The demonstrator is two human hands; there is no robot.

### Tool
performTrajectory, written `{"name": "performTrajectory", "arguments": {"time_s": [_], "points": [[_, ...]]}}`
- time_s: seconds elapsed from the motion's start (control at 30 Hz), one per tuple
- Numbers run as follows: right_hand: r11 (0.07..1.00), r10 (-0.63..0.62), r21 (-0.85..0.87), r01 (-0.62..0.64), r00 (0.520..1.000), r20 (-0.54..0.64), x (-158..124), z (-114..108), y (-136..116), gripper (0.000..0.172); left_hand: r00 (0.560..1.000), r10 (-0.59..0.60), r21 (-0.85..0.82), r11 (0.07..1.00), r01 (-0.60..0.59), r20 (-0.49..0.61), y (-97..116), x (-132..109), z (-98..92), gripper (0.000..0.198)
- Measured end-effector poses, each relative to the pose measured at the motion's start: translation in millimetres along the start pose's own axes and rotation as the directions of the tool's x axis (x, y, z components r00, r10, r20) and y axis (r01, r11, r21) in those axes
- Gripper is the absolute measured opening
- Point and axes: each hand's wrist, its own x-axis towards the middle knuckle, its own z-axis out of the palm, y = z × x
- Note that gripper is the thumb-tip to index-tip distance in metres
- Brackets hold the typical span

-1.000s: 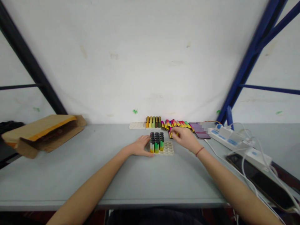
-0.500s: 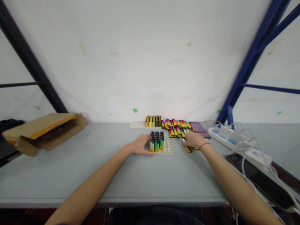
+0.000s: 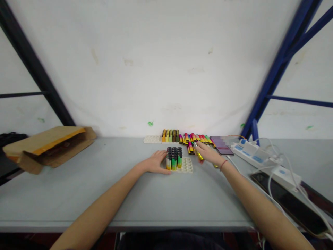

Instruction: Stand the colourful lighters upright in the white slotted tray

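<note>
Several green and yellow cylinders with black tops (image 3: 174,160) stand upright in the left part of a white tray with round holes (image 3: 187,165). My left hand (image 3: 156,162) rests on the table against the left side of this group, thumb and fingers spread, holding nothing. In my right hand (image 3: 205,152), right of the tray, a shiny yellow cylinder (image 3: 199,155) is gripped, tilted. Behind that hand lies a pile of loose multicoloured cylinders (image 3: 190,138), partly covered by it. Another yellow one shows in part beneath the wrist.
Near the wall, a second group of cylinders (image 3: 170,135) stands beside a white holed tray (image 3: 152,139). A tablet (image 3: 221,145), a power strip (image 3: 256,158) with white cables and a phone (image 3: 290,201) lie right. An open paper bag (image 3: 49,147) is at left.
My right hand has moved left and slightly up, towards the tray, with a yellow cylinder now showing in its fingers. The left hand stays in place.
</note>
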Motion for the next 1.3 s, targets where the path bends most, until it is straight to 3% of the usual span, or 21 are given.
{"name": "performTrajectory", "arguments": {"time_s": [0.1, 0.2, 0.33, 0.47, 0.67, 0.97, 1.3], "points": [[0.988, 0.007, 0.151, 0.005, 0.997, -0.079, 4.2, 7.5, 3.6, 0.031, 1.0, 0.001, -0.01, 1.0, -0.002, -0.01, -1.6, 0.2, 1.3, 0.103], [0.962, -0.021, 0.271, 0.043, 0.997, -0.08, 9.4, 12.5, 8.7, 0.044, 0.999, 0.014, -0.026, 1.0, -0.015, -0.028, -3.2, 0.4, 2.5, 0.102], [0.913, -0.097, 0.39, 0.117, 0.993, -0.071, 9.3, 16.9, 10.4, 0.04, 0.999, 0.016, -0.041, 0.999, -0.018, -0.034, -3.1, 0.6, 2.5, 0.102], [0.853, -0.058, 0.513, 0.093, 0.995, -0.085, 8.1, 21.8, 7.7, 0.041, 1.0, 0.01, -0.031, 0.999, -0.011, -0.019, -2.0, 0.5, 1.8, 0.102], [0.791, 0.087, 0.611, -0.046, 0.995, -0.039, 12.5, 32.9, 5.6, 0.061, 1.0, 0.012, -0.024, 1.0, -0.013, -0.027, -2.2, 0.3, 2.0, 0.102], [0.714, 0.268, 0.689, -0.123, 0.958, -0.106, 14.7, 52.5, 8.3, 0.047, 1.0, -0.007, -0.027, 1.0, 0.006, -0.026, -2.3, 0.3, 2.6, 0.101], [0.66, 0.254, 0.751, 0.016, 0.936, -0.244, 19.9, 63.0, 18.0, 0.032, 1.0, -0.002, -0.027, 1.0, 0.001, -0.032, -3.1, 0.3, 2.8, 0.1]]}}
